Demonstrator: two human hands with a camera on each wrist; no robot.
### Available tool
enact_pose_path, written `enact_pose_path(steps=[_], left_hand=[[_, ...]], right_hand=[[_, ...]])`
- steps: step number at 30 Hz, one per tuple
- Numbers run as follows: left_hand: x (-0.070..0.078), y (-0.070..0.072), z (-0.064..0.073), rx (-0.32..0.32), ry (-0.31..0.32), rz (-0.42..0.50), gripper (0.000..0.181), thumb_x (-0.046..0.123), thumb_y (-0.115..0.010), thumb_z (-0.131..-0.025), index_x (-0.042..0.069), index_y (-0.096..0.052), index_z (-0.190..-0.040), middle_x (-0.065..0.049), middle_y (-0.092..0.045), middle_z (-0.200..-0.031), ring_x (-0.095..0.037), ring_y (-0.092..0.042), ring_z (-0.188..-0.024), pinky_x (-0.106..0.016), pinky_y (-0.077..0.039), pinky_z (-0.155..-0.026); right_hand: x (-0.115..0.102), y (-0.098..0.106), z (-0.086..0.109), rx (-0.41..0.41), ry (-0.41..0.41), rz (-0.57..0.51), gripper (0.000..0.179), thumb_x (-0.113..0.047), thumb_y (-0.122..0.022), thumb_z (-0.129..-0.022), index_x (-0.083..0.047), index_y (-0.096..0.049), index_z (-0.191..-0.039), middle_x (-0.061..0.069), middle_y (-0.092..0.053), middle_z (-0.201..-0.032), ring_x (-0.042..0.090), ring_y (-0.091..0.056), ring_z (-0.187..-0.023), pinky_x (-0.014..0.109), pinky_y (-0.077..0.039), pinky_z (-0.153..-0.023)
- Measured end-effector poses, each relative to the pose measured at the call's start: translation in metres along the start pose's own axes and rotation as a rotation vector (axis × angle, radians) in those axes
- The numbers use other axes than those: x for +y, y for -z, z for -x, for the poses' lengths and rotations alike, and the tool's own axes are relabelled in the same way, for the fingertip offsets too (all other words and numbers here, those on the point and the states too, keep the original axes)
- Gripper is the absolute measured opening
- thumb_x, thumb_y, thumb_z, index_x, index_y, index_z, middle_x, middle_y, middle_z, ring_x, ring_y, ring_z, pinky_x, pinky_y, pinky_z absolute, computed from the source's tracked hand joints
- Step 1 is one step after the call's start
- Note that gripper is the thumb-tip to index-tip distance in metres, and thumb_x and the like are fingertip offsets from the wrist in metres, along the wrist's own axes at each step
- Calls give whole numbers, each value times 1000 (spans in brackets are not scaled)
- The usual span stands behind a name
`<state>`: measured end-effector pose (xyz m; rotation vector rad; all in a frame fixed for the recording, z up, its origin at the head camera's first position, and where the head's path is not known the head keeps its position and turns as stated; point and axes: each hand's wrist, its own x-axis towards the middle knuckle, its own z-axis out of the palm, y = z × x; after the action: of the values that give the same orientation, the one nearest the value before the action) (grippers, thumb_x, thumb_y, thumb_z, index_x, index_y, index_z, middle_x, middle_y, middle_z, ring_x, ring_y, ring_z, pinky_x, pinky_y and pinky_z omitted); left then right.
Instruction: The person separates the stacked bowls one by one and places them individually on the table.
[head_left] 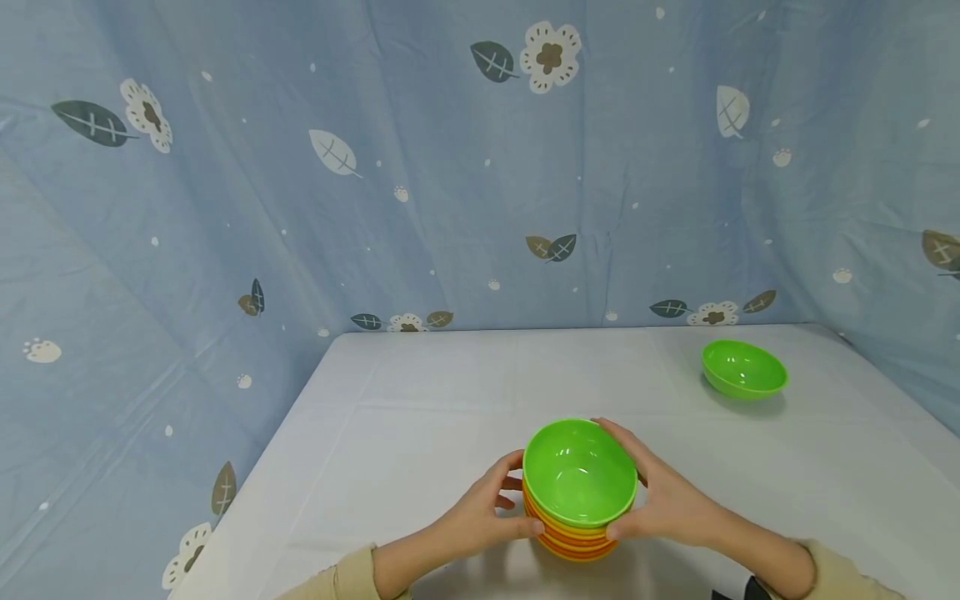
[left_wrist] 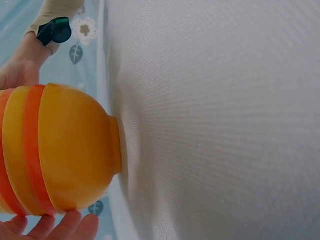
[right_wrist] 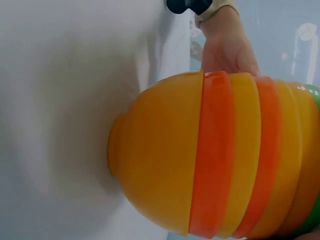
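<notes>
A stack of nested bowls is between my two hands in the head view, near the table's front edge. A bright green bowl (head_left: 579, 471) tops it. Under it, yellow and orange bowls (head_left: 576, 542) alternate, and the lowest one is a yellow bowl (right_wrist: 160, 150). My left hand (head_left: 491, 512) grips the stack's left side, thumb at the front and fingers farther back. From the right side my right hand (head_left: 660, 492) grips it the same way. In the left wrist view the bottom bowl's foot (left_wrist: 116, 145) is at the table surface; whether it touches I cannot tell.
Another green bowl (head_left: 744, 369) stands alone at the table's back right. A white cloth covers the table (head_left: 420, 400). Behind it and along both sides hangs a blue curtain (head_left: 450, 167) with leaves and flowers.
</notes>
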<state>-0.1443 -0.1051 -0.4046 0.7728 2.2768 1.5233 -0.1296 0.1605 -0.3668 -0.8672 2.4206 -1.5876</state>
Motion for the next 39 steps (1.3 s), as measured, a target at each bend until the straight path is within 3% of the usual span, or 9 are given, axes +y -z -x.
enact_pose_path(steps=[7,11,17,19,26,29,31,35,39], left_hand=[[2,-1,1,9,-5,-10,74,33,-71,-79,18,-31,-140,-3,-41,-134,-12,-50,-109,-27,-46,-84],[3,-1,2,8,-3,-10,74,32,-71,-79,18,-31,-140,-3,-40,-134,-12,-50,-109,-27,-46,-84],[4,-2,3,2,7,0,74,32,-71,-79,20,-30,-140,-1,-39,-134,-13,-50,-110,-29,-46,-85],[4,-2,2,2,5,1,74,34,-71,-79,20,-30,-140,-1,-40,-134,-12,-50,-110,-29,-46,-85],[2,-2,1,2,-7,-12,75,38,-69,-79,19,-30,-140,-3,-40,-135,-12,-50,-111,-27,-46,-84],[2,-2,1,-3,-11,-14,75,39,-69,-80,20,-29,-141,-2,-40,-135,-13,-50,-111,-28,-46,-84],[2,-2,0,-6,-12,-12,74,40,-68,-80,21,-29,-140,-2,-40,-135,-13,-50,-111,-28,-46,-85],[1,-3,0,-9,-12,-7,73,39,-68,-80,23,-29,-140,-1,-40,-135,-12,-50,-111,-28,-46,-85],[1,-3,0,-11,-6,-1,73,40,-68,-80,24,-29,-140,-1,-39,-136,-12,-50,-110,-29,-46,-85]], right_hand=[[2,-2,0,40,37,41,96,-25,-80,-70,-26,-20,-145,19,-25,-145,-8,-33,-120,50,-40,-91],[3,-2,1,54,43,62,97,-22,-81,-69,-25,-21,-145,19,-25,-146,-11,-31,-120,32,-41,-92],[3,-3,1,64,28,37,100,-16,-82,-66,-20,-21,-146,22,-21,-147,-14,-27,-120,55,-36,-93],[3,-3,2,67,31,41,100,-14,-81,-66,-18,-21,-146,22,-21,-147,-14,-26,-121,54,-37,-93],[0,2,2,90,45,63,101,-12,-82,-64,-13,-21,-146,24,-23,-146,-16,-25,-120,18,-34,-93],[-1,5,2,95,46,73,101,-13,-82,-65,-12,-21,-146,24,-23,-145,-16,-26,-120,20,-35,-93],[-3,7,2,99,48,88,102,-13,-82,-65,-12,-20,-146,25,-23,-145,-13,-26,-122,32,-39,-96],[-7,10,1,108,54,97,103,-12,-82,-65,-13,-18,-146,25,-21,-146,17,-28,-132,61,-34,-93],[-12,15,0,123,65,90,105,-10,-81,-65,-12,-16,-147,24,-18,-147,44,-24,-127,67,-29,-91]])
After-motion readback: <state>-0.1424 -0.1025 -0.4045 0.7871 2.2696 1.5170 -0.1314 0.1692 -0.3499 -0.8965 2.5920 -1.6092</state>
